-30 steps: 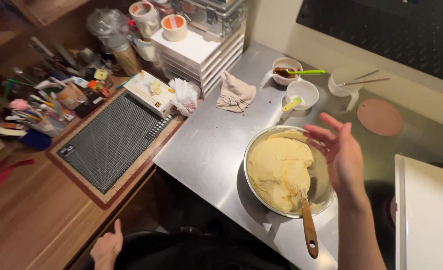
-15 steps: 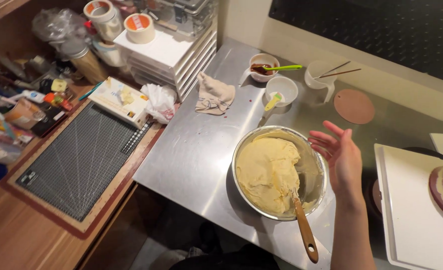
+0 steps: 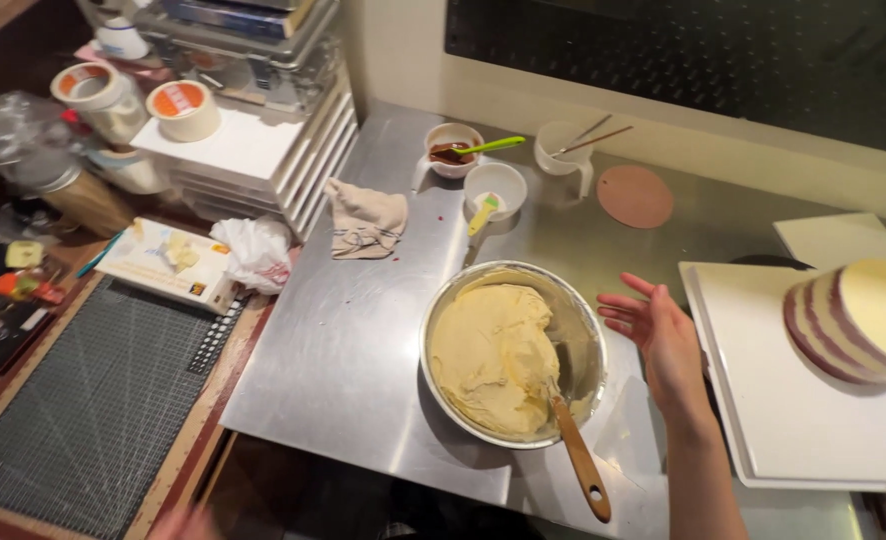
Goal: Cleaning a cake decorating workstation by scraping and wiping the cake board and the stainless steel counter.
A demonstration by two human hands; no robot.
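Right hand (image 3: 665,340) is hovering just off the 3 o'clock side of the steel bowl (image 3: 591,345), palm open, fingers (image 3: 623,305) spread loosely and holding nothing. Not touching the rim, just beside it.

The bowl sits on the brushed steel table (image 3: 363,350), loaded with pale yellow cream (image 3: 493,355), thick and smooth, heaped toward the 9 o'clock side. A spatula with a wooden handle (image 3: 581,465) leans in it; the long axis runs from the bowl's middle out toward 5 o'clock, handle end sticking over the rim, lying below the right hand at about its 7 o'clock.

Left hand is barely a blur at the bottom edge, can't tell what its fingers are doing.

Off at 3 o'clock there's a white board (image 3: 793,420) with a round layered cake (image 3: 853,320), striped sides.
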